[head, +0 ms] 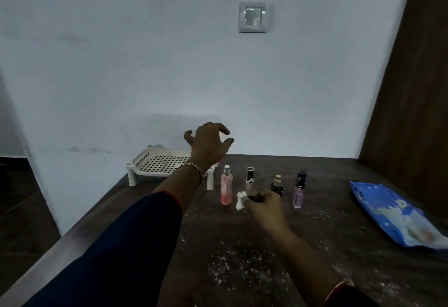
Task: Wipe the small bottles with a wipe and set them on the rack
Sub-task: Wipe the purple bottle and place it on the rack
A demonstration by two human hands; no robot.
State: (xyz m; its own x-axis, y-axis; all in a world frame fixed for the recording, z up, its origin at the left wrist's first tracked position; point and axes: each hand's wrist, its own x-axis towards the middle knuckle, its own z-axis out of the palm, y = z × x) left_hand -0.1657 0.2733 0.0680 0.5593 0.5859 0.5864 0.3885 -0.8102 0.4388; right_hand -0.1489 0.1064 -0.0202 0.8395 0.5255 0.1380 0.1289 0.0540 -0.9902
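While bottles [226, 186] stand near, left hand [209, 144] overlaps rack [160, 162].

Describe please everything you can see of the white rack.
The white rack looks plastic: a flat floor pierced with square holes, a low slatted rim, short round legs. It stands level at the far left corner of the table, near the wall. The left hand and wrist hide its right end.
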